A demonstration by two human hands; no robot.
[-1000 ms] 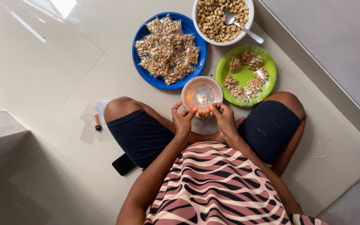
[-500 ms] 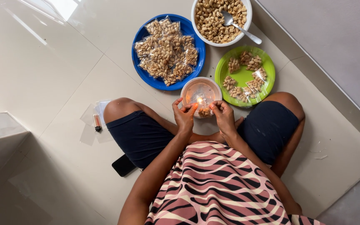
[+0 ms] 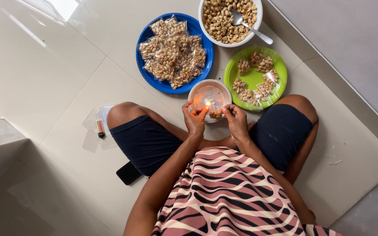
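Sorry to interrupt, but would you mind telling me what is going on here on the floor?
A person sits cross-legged on the tiled floor, holding a small clear packet of peanuts between the left hand and the right hand, at a small flame over a white bowl. A blue plate carries many filled packets, a green plate holds a few more, and a large white bowl holds loose peanuts with a spoon. A lighter lies to the left.

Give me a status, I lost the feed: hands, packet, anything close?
Left hand and right hand both pinch a small nut packet. Flame at its edge, over the small bowl. Green plate close beside.
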